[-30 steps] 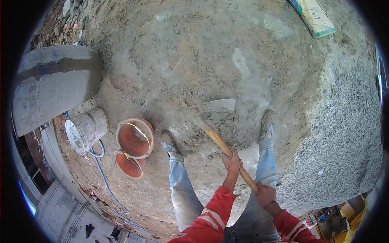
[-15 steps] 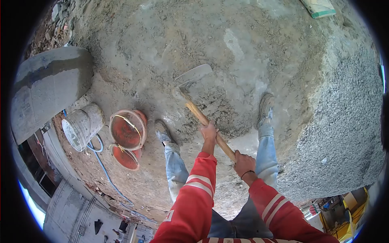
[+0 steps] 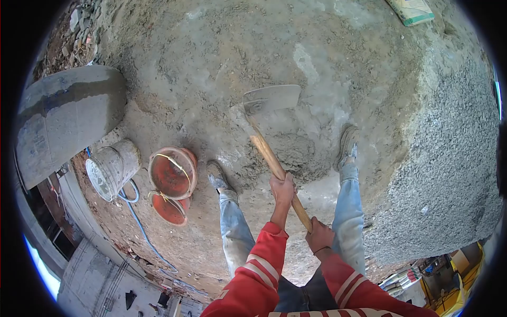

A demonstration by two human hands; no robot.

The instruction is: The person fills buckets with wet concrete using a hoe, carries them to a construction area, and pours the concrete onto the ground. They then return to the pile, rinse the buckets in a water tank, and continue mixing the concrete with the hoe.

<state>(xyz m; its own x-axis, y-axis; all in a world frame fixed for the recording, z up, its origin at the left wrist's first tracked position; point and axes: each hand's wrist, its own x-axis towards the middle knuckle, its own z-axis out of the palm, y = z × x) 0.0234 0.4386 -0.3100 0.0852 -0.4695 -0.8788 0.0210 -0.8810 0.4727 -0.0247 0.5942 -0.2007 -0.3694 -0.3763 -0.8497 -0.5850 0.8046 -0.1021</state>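
Both my hands grip the wooden handle of a hoe (image 3: 268, 154). My left hand (image 3: 283, 189) is wrapped around the middle of the handle. Lower down, close to its end, my right hand (image 3: 319, 235) is closed on it. The wide metal blade (image 3: 274, 99) faces up toward me, tilted, beyond a small heap of wet grey mortar (image 3: 296, 153). That heap lies on the ground between my two shoes, and the blade appears apart from it.
Two reddish buckets (image 3: 171, 177) and a whitish bucket (image 3: 108, 169) stand at the left, beside a blue hose (image 3: 138, 224). Behind them lies a large grey rounded drum-like object (image 3: 68, 119). A gravel pile (image 3: 443, 174) spreads at the right. A bag (image 3: 412, 11) lies at the far edge.
The hoe blade has swung to the right and turned more of its face toward me. Both hands have moved slightly down with the handle, and the left also a little right.
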